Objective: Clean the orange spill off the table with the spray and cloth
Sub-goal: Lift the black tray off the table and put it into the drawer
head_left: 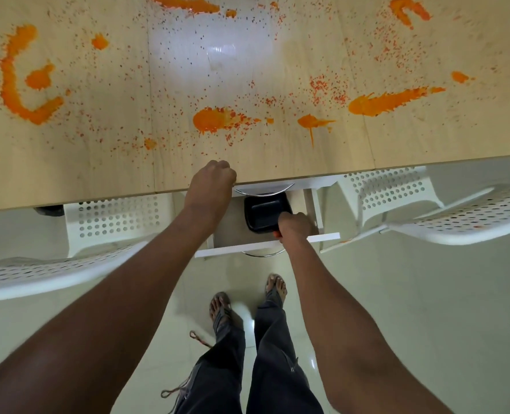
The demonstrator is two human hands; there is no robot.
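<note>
None of the cleaning shows yet: the orange spill (215, 119) lies across the whole desk (68, 174) in thick blobs, streaks and fine speckles, with no wiped patch visible. Neither the spray nor the cloth can be seen anywhere in view, so both presumably have to be fetched first.

The person stands at the desk's near edge over an open drawer (265, 245) under the desktop. The left hand (213, 180) rests on the desk edge with its fingers curled under; whether that grip closes on the edge or on nothing cannot be told. The right hand (294, 227) is down in the drawer, its grip curled at the corner of a black tray (262, 213), with a bit of something orange showing just under the fingers; what that is cannot be made out, and I cannot tell what it holds.

2 white perforated chairs (113, 216) flank the drawer.

My judgement: the task is at its very start, in the hunt for supplies. Spraying, wiping and every stain remain.
</note>
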